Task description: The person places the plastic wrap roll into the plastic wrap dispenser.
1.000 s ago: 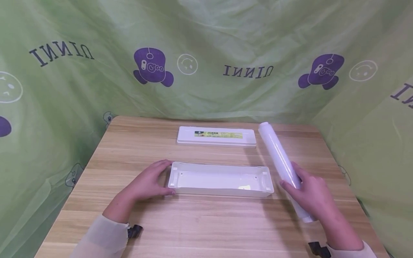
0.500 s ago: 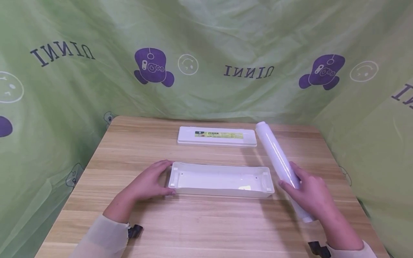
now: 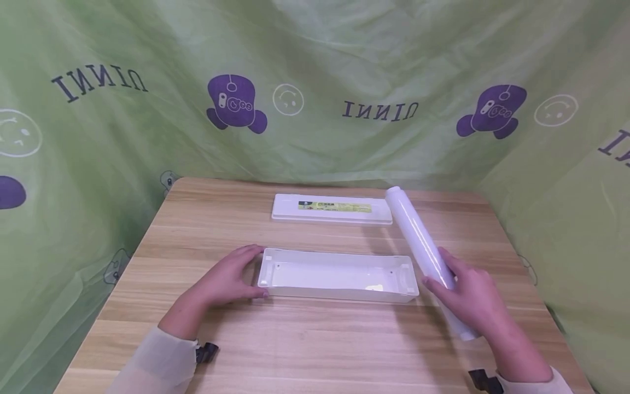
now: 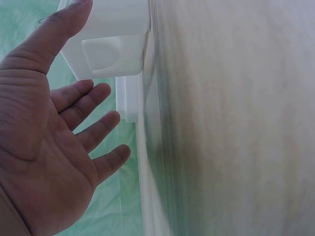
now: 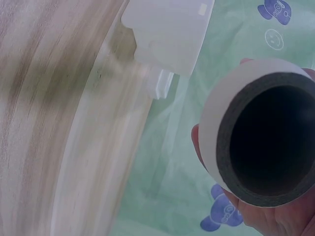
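A long white open-topped plastic box sits on the table. My left hand spans its left end, thumb at the near corner and fingertips at the far one. The left wrist view shows the thumb over the box's end and the other fingers spread loosely. To the right of the box, my right hand grips a roll of cling film near its lower end. This roll slants away to the left, its far end raised toward the lid. The right wrist view looks into its hollow core.
A white lid with a green and yellow label lies behind the box on the wooden table. A green printed curtain hangs close around the back and both sides of the table.
My right hand has shifted slightly left, and the far end of the cling film roll has swung left toward the lid. My left hand and the box keep their places.
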`<action>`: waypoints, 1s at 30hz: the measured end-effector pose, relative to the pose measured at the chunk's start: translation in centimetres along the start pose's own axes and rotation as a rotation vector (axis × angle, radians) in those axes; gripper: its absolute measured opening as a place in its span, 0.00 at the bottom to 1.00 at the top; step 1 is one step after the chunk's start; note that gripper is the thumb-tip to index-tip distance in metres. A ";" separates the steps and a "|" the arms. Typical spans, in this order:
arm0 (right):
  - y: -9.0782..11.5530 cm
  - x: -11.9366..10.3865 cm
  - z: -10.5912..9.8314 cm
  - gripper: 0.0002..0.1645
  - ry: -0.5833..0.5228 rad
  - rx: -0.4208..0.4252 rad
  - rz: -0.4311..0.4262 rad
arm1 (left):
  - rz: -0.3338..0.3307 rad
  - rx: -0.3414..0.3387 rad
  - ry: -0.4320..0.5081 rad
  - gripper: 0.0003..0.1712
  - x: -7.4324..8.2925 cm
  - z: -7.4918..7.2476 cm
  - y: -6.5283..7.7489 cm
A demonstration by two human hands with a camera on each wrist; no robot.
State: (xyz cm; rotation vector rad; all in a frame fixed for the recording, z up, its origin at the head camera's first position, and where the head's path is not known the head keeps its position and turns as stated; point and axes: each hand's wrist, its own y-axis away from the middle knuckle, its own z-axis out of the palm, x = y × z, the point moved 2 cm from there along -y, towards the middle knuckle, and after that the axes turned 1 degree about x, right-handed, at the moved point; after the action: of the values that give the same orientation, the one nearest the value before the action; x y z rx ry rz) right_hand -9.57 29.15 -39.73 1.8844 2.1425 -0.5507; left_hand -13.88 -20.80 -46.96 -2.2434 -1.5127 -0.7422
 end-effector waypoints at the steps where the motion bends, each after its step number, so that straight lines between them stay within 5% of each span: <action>1: 0.0 0.0 0.0 0.51 -0.001 -0.001 0.000 | -0.001 -0.002 0.001 0.66 0.0 0.0 0.0; 30: -0.1 -0.8 0.5 0.49 -0.025 0.000 -0.064 | 0.005 -0.004 -0.009 0.67 0.0 0.1 -0.1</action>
State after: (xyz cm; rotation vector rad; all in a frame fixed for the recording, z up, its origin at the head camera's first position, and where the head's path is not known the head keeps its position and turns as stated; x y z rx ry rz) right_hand -9.55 28.19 -39.82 1.8046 2.1933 -0.5842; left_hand -13.98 -20.72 -47.00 -2.2557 -1.5105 -0.7349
